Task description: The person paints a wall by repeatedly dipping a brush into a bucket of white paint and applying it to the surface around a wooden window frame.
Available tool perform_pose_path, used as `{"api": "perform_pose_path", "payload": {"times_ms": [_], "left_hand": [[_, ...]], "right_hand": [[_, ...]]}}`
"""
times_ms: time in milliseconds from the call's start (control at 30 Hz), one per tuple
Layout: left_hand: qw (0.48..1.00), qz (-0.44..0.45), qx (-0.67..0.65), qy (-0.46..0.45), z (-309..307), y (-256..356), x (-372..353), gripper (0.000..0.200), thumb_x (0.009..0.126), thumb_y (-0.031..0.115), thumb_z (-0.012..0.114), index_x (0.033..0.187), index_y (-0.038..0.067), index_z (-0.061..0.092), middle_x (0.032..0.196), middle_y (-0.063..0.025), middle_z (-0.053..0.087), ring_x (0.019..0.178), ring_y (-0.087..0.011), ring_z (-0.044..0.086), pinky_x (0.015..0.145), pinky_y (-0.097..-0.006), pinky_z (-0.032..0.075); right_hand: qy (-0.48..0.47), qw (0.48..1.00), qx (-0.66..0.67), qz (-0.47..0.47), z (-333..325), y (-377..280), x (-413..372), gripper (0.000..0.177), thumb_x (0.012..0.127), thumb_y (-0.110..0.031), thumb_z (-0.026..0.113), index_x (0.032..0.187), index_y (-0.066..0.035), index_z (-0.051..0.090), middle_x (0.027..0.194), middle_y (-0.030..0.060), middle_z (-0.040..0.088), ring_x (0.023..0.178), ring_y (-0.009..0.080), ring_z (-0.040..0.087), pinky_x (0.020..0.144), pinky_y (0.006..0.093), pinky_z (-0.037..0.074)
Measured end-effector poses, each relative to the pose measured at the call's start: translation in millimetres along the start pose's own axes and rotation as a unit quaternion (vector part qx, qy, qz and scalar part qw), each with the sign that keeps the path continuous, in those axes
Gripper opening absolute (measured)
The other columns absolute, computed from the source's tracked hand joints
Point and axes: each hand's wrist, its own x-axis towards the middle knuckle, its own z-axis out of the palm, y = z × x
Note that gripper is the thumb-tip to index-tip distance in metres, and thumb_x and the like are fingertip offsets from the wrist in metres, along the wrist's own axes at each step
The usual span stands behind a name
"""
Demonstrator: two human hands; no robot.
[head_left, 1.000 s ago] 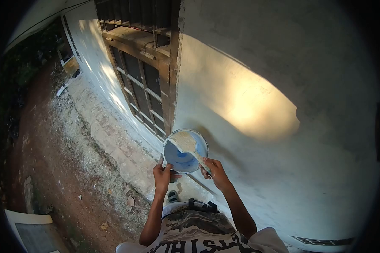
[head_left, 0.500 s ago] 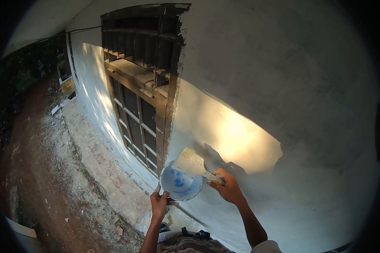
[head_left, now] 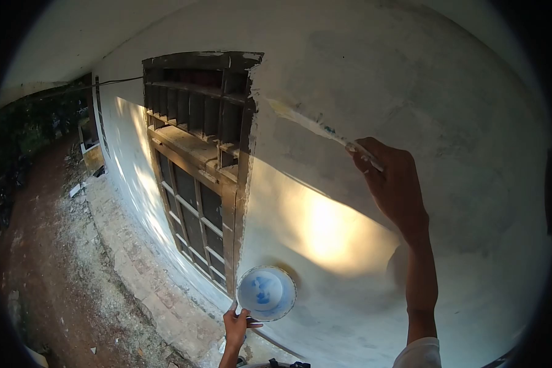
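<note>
My right hand (head_left: 394, 181) is closed round the handle of a wide paintbrush (head_left: 316, 126), raised in front of the upper wall. The brush is seen nearly edge-on, its pale bristles pointing left, close to the wall right of the window frame. Low down, my left hand (head_left: 235, 325) grips the rim of a round bowl (head_left: 266, 293), white inside with blue paint smears at its bottom. The wall (head_left: 349, 73) is whitish with grey patches, and a strip of sunlight crosses it below the brush.
A wooden window (head_left: 193, 178) with dark louvres above and barred panes below is set in the wall to the left. Along the wall's foot runs a rubble-strewn ledge (head_left: 129, 251), with a dirt path (head_left: 37, 245) beyond. A cable (head_left: 119, 81) meets the window's upper left.
My right hand has lifted the paintbrush from over the bowl up to the wall beside the window's top. The view has tilted upward; my left hand still holds the bowl.
</note>
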Motion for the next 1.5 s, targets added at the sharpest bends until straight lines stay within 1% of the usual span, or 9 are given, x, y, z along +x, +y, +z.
{"api": "perform_pose_path", "payload": {"times_ms": [200,333,400,733,800,1033,1200,1300,1500], "left_hand": [[1.0,0.006,-0.004,0.003,2,3,-2,0.049,0.087,0.0,0.049,0.133,-0.014,0.036,0.085,-0.0159,0.06,0.059,-0.0275,0.066,0.054,-0.0394,0.063],[1.0,-0.003,-0.013,0.005,-2,2,-2,0.053,0.087,-0.002,0.049,0.137,-0.01,0.034,0.085,-0.015,0.059,0.06,-0.0275,0.067,0.054,-0.0397,0.063],[1.0,-0.004,-0.022,0.007,-4,1,0,0.055,0.086,-0.004,0.048,0.139,-0.007,0.033,0.085,-0.0152,0.059,0.06,-0.0275,0.067,0.054,-0.0405,0.063],[1.0,0.005,-0.012,0.015,-1,5,0,0.053,0.084,-0.001,0.048,0.136,-0.01,0.038,0.092,-0.0197,0.063,0.062,-0.0312,0.068,0.051,-0.0387,0.062],[1.0,0.002,-0.007,0.015,2,6,-2,0.054,0.084,-0.001,0.048,0.136,-0.009,0.037,0.092,-0.0195,0.063,0.062,-0.0311,0.068,0.051,-0.0388,0.062],[1.0,-0.015,0.009,0.01,5,5,-4,0.057,0.084,-0.002,0.047,0.139,-0.006,0.035,0.09,-0.0192,0.063,0.061,-0.0311,0.068,0.052,-0.0396,0.062],[1.0,-0.016,-0.01,0.017,6,5,-5,0.056,0.085,-0.002,0.048,0.139,-0.007,0.034,0.09,-0.0194,0.063,0.06,-0.0308,0.068,0.051,-0.0397,0.062],[1.0,-0.014,-0.009,0.019,7,7,-6,0.054,0.085,-0.001,0.048,0.137,-0.009,0.035,0.089,-0.0194,0.063,0.059,-0.0307,0.068,0.051,-0.0397,0.063],[1.0,-0.009,-0.003,0.029,7,6,-8,0.05,0.085,-0.001,0.048,0.133,-0.011,0.038,0.087,-0.0205,0.062,0.059,-0.0307,0.068,0.05,-0.04,0.062]], "right_hand": [[0.041,0.994,-0.072,0.064,-68,-20,99,0.041,0.09,-0.041,0.061,0.082,-0.002,0.071,0.048,0.0023,0.05,0.042,0.0093,0.045,0.046,0.0295,0.038],[0.074,0.99,-0.095,0.074,-91,-18,141,0.045,0.089,-0.044,0.061,0.078,-0.001,0.071,0.044,0.0009,0.047,0.037,0.0089,0.042,0.04,0.0281,0.035],[0.068,0.992,-0.085,0.071,-100,-14,151,0.048,0.089,-0.048,0.06,0.076,-0.003,0.069,0.042,-0.0013,0.042,0.033,0.0059,0.036,0.036,0.0245,0.028],[0.083,0.983,-0.084,0.141,-130,-6,133,0.045,0.088,-0.044,0.061,0.076,-0.002,0.068,0.046,-0.0004,0.046,0.036,0.0059,0.038,0.036,0.0235,0.028],[0.115,0.985,-0.058,0.113,-130,5,134,0.048,0.088,-0.049,0.06,0.072,-0.005,0.064,0.046,-0.0041,0.042,0.035,0.0042,0.033,0.036,0.0231,0.021],[0.111,0.98,-0.038,0.162,-150,9,135,0.044,0.088,-0.047,0.059,0.079,-0.004,0.064,0.046,-0.006,0.035,0.035,0.0034,0.029,0.037,0.0217,0.022],[0.17,0.97,0.004,0.174,-176,23,114,0.047,0.087,-0.049,0.059,0.081,-0.003,0.062,0.047,-0.0087,0.032,0.034,0.0025,0.024,0.033,0.0213,0.019],[0.143,0.971,-0.044,0.186,-185,9,92,0.044,0.088,-0.044,0.06,0.077,-0.002,0.065,0.044,-0.0071,0.031,0.035,0.0033,0.027,0.036,0.0227,0.021],[0.109,0.981,-0.045,0.154,-154,-7,104,0.048,0.088,-0.047,0.06,0.071,-0.003,0.062,0.045,-0.0073,0.031,0.033,0.0027,0.025,0.034,0.0219,0.018]]}}
